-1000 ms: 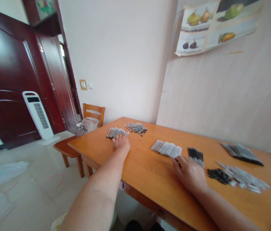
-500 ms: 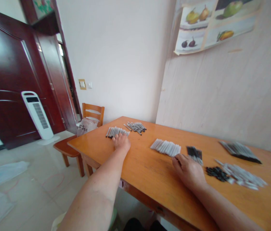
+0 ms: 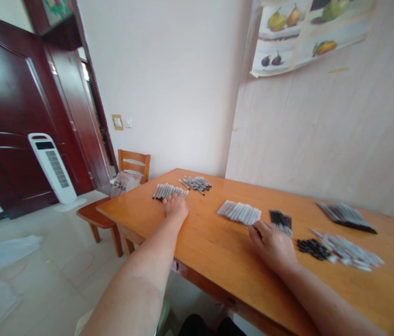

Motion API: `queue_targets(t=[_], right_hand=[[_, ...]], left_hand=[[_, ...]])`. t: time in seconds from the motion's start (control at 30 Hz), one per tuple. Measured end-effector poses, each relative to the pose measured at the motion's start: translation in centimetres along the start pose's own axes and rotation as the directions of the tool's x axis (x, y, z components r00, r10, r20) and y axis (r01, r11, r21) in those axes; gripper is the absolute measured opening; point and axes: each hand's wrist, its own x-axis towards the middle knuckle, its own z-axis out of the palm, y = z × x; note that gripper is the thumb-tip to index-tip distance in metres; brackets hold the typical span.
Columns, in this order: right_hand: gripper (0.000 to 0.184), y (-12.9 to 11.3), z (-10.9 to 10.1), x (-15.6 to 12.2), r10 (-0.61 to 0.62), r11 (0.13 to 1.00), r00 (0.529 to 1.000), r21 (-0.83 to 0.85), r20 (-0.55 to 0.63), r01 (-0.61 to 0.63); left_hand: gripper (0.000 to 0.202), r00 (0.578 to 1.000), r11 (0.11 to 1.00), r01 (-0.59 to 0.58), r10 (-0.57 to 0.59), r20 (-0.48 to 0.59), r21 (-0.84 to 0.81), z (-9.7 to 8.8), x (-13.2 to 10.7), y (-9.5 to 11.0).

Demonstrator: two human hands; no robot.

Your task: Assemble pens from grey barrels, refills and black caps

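Observation:
My left hand (image 3: pixel 176 206) lies over the right end of a row of grey pens with dark ends (image 3: pixel 166 190), its fingers slightly apart and touching or just above them. Beyond that row is a loose pile of similar pens (image 3: pixel 197 183). My right hand (image 3: pixel 273 243) rests on the table with its fingers curled together. Its fingertips come to the near right corner of a row of white pen barrels (image 3: pixel 239 212); whether anything is between them is hidden. Close behind this hand lies a small bundle of dark, thin pen pieces (image 3: pixel 281 221).
On the wooden table (image 3: pixel 203 242), black caps (image 3: pixel 313 249) and a heap of whitish pen parts (image 3: pixel 352 251) lie at the right. Behind them is a flat pack of dark-tipped pieces (image 3: pixel 346 217). A chair (image 3: pixel 134 163) holding a plastic bag (image 3: pixel 124 183) stands at the left end.
The whole view has shifted slightly. Both hands stay at about the same places on the table, and the pens and parts look unchanged.

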Motion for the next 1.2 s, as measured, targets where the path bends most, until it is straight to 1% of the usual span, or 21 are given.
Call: queue_targets(t=[0.1, 0.2, 0.4, 0.53, 0.73, 0.9, 1.07, 1.2], right_hand=[[0.033, -0.1, -0.2, 0.1, 0.005, 1.000, 1.000, -0.007, 0.007, -0.005], [0.032, -0.2, -0.2, 0.1, -0.002, 1.000, 1.000, -0.008, 0.010, 0.002], [0.032, -0.2, 0.1, 0.2, -0.004, 1.000, 1.000, 0.003, -0.009, 0.004], [0.032, -0.3, -0.1, 0.3, -0.001, 1.000, 1.000, 0.001, -0.013, 0.001], [0.033, -0.5, -0.4, 0.3, 0.017, 1.000, 1.000, -0.011, -0.007, -0.017], [0.032, -0.4, -0.6, 0.3, 0.023, 1.000, 1.000, -0.018, 0.001, -0.023], [0.031, -0.1, -0.4, 0.2, 0.018, 0.999, 1.000, -0.034, 0.002, -0.018], [0.031, 0.2, -0.1, 0.2, 0.027, 0.999, 1.000, -0.047, 0.001, -0.026]], left_hand=[[0.033, 1.000, 1.000, 0.005, -0.004, -0.022, 0.012, 0.2, 0.0, 0.0], [0.033, 1.000, 1.000, 0.006, -0.005, -0.021, 0.021, 0.3, 0.0, 0.1], [0.036, 0.999, 0.999, -0.051, 0.051, 0.004, -0.003, 0.0, -0.3, 0.1], [0.039, 0.998, 0.998, -0.063, 0.064, 0.024, -0.010, -0.5, -0.6, 0.2], [0.032, 0.992, 0.993, -0.122, 0.122, 0.042, 0.001, -0.6, -1.2, 0.8], [0.031, 0.989, 0.990, -0.141, 0.142, 0.040, -0.019, -1.0, -2.9, 1.8], [0.031, 0.987, 0.986, -0.156, 0.158, 0.034, -0.062, -2.0, -5.6, 2.5], [0.030, 0.981, 0.979, -0.189, 0.191, 0.020, -0.079, -2.7, -7.8, 3.0]])
